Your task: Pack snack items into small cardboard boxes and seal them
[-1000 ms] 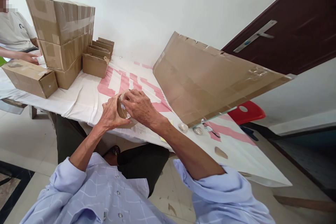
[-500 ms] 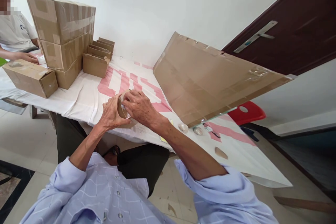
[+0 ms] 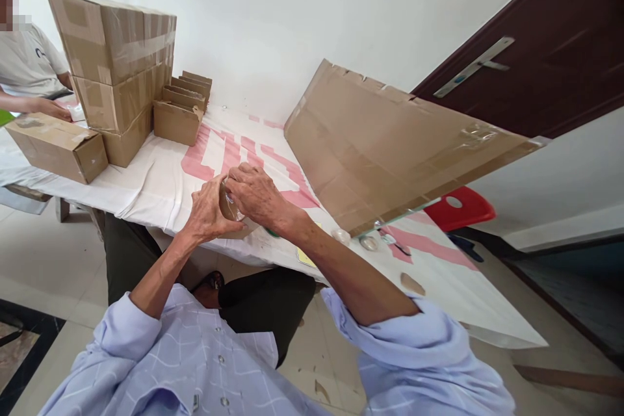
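Note:
At the near edge of the cloth-covered table, my left hand (image 3: pixel 207 211) is wrapped round the left side of a small brown cardboard box (image 3: pixel 229 207). Clear shiny film or tape shows on the box between my hands. My right hand (image 3: pixel 256 194) is at the box's right side, its fingers curled together over the top edge. What those fingertips pinch is too small and hidden to name. Part of the box's lower side shows below my left thumb.
Stacked taped cartons (image 3: pixel 117 45), a long carton (image 3: pixel 56 143) and open boxes (image 3: pixel 178 120) stand left. A large cardboard sheet (image 3: pixel 390 143) leans at right, near tape rolls (image 3: pixel 369 243) and a red stool (image 3: pixel 461 208). Another person's hand (image 3: pixel 53 109) is far left.
My right hand and forearm have shifted slightly up and left. A bit of green now shows beneath my right wrist. My left hand keeps its hold on the box.

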The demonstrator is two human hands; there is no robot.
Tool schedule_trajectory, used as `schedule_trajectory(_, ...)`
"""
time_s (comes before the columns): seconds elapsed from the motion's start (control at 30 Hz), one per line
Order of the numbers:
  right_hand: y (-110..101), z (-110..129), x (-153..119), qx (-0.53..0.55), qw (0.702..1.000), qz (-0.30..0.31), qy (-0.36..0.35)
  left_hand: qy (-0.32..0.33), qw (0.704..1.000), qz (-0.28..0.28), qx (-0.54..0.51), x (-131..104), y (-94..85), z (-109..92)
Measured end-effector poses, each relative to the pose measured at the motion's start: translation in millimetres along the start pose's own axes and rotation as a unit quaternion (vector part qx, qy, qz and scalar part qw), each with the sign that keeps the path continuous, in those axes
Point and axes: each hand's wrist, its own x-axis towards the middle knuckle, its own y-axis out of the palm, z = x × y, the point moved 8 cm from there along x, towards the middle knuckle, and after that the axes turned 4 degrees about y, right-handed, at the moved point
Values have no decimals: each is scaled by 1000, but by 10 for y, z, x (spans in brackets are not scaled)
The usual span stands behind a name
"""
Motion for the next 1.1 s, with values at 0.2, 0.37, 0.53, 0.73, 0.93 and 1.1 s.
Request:
schedule_trajectory(0.2,13,-6,19,1,1000,-7,-1,-9,1000,4,11,-1,-18,-15)
schedule_trajectory(0.37,-26,-50,12,2,1000,0,-8,-21,1000,11,21,7,-14,-28)
schedule_trajectory(0.53,-9,-35,37,6,1000,18,-13,-10,1000,5,12,18,-19,-41)
schedule_trajectory(0.73,33,-42,60,5,1000,22,11,-27,999,11,25,18,-21,-36)
schedule_trajectory(0.93,48,-64,71,1,1000,17,-7,-32,999,15,31,36,-27,-72)
schedule_trajectory(1.1,52,-64,79,3,1000,23,-9,-22,999,9,41,32,-47,-86)
